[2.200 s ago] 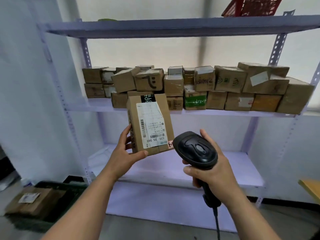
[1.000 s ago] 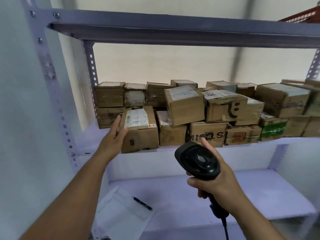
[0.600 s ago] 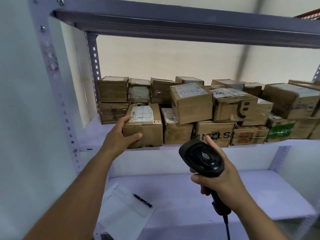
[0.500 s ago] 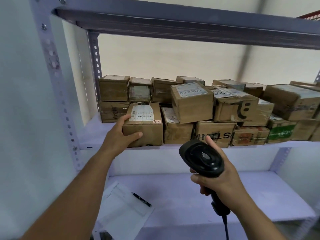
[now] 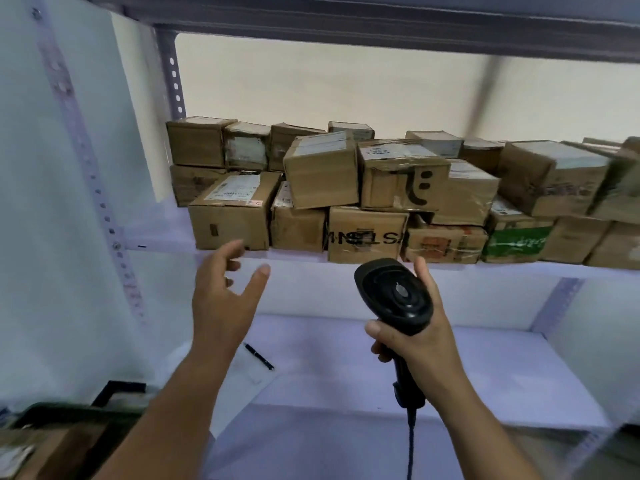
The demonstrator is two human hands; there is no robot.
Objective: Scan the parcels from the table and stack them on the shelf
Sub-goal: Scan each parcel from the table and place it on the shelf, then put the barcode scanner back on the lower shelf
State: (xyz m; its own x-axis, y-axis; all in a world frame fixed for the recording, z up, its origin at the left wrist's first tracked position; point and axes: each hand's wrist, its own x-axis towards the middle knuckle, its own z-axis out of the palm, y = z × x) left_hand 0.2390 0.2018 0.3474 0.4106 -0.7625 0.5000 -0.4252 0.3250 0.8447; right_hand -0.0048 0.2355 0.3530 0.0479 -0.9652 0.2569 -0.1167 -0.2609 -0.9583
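A brown cardboard parcel (image 5: 231, 211) with a white label on top sits at the front left of the middle shelf (image 5: 166, 242), beside several other stacked parcels (image 5: 391, 188). My left hand (image 5: 225, 296) hangs just below and in front of it, fingers spread and relaxed, touching nothing. My right hand (image 5: 415, 337) grips the handle of a black barcode scanner (image 5: 394, 294), its head raised below the shelf edge and its cable hanging down.
On the lower shelf (image 5: 415, 368) lie a sheet of paper (image 5: 249, 368) and a black pen (image 5: 259, 355). A dark crate holding a parcel (image 5: 45, 445) stands on the floor at the lower left. The perforated shelf upright (image 5: 86, 174) rises on the left.
My left hand has let go of the labelled parcel on the middle shelf and drawn back down and toward me. The scanner hand has stayed about where it was.
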